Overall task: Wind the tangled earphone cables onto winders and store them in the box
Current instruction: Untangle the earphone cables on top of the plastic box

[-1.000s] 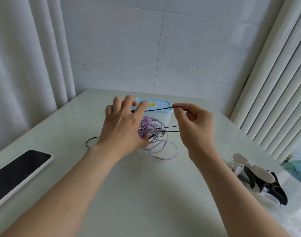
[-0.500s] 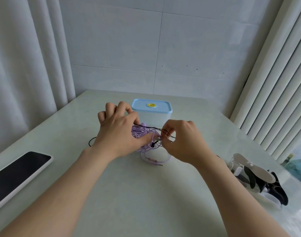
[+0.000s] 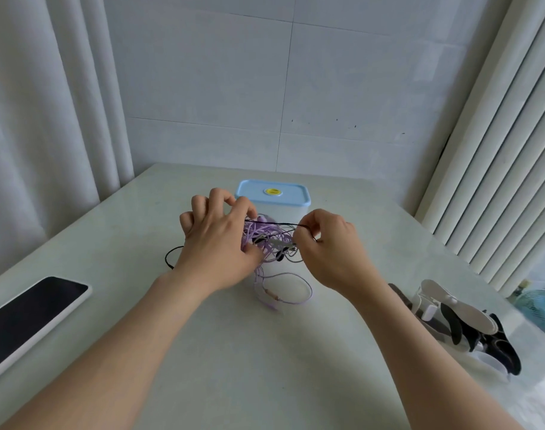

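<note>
A tangle of purple earphone cable mixed with a thin black cable hangs between my hands above the table. My left hand grips the tangle from the left, fingers curled round it. My right hand pinches the black strand at the tangle's right side. Purple loops and a plug trail down onto the table. A black loop lies left of my left wrist. The clear box with a light blue lid stands shut just behind the tangle.
A phone in a white case lies at the left table edge. Black and white winders are piled at the right edge. Curtains hang on both sides, and a tiled wall stands behind the table.
My right hand came in from the stretched black strand to the tangle, then shifted slightly right again, pulling a short length of black cable taut. My left hand stayed on the tangle.
</note>
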A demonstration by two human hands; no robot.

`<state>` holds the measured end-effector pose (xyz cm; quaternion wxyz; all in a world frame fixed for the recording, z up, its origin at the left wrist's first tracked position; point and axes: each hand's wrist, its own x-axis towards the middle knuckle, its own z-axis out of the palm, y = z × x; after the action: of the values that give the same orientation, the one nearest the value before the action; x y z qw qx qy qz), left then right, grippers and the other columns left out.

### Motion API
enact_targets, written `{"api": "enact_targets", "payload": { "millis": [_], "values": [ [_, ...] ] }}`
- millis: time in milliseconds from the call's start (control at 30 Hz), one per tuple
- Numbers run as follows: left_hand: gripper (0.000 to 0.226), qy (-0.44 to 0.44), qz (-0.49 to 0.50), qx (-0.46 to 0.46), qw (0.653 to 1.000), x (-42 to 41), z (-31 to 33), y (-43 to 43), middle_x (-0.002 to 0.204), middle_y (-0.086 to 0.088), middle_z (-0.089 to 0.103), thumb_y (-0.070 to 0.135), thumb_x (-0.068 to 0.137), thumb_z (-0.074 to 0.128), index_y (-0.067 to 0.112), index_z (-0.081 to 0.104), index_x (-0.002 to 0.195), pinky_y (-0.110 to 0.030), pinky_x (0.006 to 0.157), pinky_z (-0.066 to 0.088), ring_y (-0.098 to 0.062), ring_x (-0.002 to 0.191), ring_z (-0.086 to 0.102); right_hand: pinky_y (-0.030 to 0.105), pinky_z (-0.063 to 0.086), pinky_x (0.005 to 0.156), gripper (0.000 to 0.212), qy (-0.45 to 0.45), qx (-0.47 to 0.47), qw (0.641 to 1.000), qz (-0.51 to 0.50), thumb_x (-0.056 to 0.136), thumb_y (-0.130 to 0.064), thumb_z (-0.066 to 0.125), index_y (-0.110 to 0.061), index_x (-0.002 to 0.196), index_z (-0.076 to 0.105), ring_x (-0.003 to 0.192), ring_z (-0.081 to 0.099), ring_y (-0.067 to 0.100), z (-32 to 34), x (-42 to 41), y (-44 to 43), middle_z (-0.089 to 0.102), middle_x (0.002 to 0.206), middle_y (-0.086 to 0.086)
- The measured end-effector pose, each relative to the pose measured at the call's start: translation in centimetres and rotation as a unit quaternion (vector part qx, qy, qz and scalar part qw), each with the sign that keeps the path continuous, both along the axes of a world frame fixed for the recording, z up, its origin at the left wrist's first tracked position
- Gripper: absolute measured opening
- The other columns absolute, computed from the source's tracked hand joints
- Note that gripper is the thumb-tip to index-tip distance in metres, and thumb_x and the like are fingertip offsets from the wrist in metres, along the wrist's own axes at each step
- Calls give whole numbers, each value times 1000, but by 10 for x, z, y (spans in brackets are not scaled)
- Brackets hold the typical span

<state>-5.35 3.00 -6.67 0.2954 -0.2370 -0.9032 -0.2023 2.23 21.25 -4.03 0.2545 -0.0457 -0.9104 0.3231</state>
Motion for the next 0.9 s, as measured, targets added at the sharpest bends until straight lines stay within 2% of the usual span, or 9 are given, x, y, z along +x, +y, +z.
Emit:
{"api": "enact_targets", "payload": {
  "millis": [100,200,300,400,500,567,633,733,900],
  "values": [
    [44,-20,-23,79,996,-2,4,1,120,0,41,11,76,61,25,53,117,-36,78,24,-24,102,31,29,35,50,28,15,-114,993,0,91,-19,50,2,74,52,54,40,13,5,4,-4,55,63,7],
    [36,-78,-51,129,987,1,7,6,117,2,51,4,84,56,23,58,114,-34,81,24,-28,109,39,29,35,53,27,12,-237,970,46,85,-25,48,-1,73,53,51,43,14,7,7,-9,64,66,7],
    [18,-133,-55,154,978,7,11,11,110,11,59,32,89,57,33,67,104,-31,86,24,-22,110,39,27,39,51,14,21,-256,964,69,88,-13,54,-7,77,61,46,51,12,8,9,-12,76,74,7],
    [34,-164,-45,171,970,10,13,13,95,14,62,59,76,51,34,67,93,-33,88,25,-21,108,44,27,42,50,9,35,-215,974,56,86,-12,59,-8,81,64,43,53,16,9,11,-11,77,78,4],
    [46,-163,-35,142,976,12,11,13,82,16,66,76,72,65,35,67,93,-36,90,28,-20,107,47,28,43,46,7,21,-201,977,64,90,-10,59,-8,85,63,41,60,23,5,9,-12,76,80,3],
    [48,-159,-33,128,979,12,9,13,82,16,66,80,74,69,36,67,94,-37,89,28,-21,106,48,28,43,45,9,8,-186,980,64,95,-11,56,-9,88,62,43,65,26,3,8,-13,77,80,1],
    [42,-161,-35,128,978,12,8,14,85,13,65,76,79,67,37,66,95,-37,87,27,-22,104,47,26,43,43,10,2,-165,984,63,101,-15,53,-12,94,60,44,66,27,1,7,-13,78,80,-3],
    [12,-170,-44,127,976,10,7,15,91,12,64,45,93,60,38,69,98,-37,87,26,-26,108,47,22,41,39,10,10,-134,989,58,106,-16,50,-11,100,56,43,65,25,-2,6,-12,79,81,-5],
    [31,-191,-114,135,966,4,0,12,118,13,53,21,92,54,42,62,114,-41,96,39,-24,115,51,26,45,47,11,16,-87,995,50,109,-20,44,-14,101,49,44,65,18,-10,0,-13,79,86,-6]
  ]
}}
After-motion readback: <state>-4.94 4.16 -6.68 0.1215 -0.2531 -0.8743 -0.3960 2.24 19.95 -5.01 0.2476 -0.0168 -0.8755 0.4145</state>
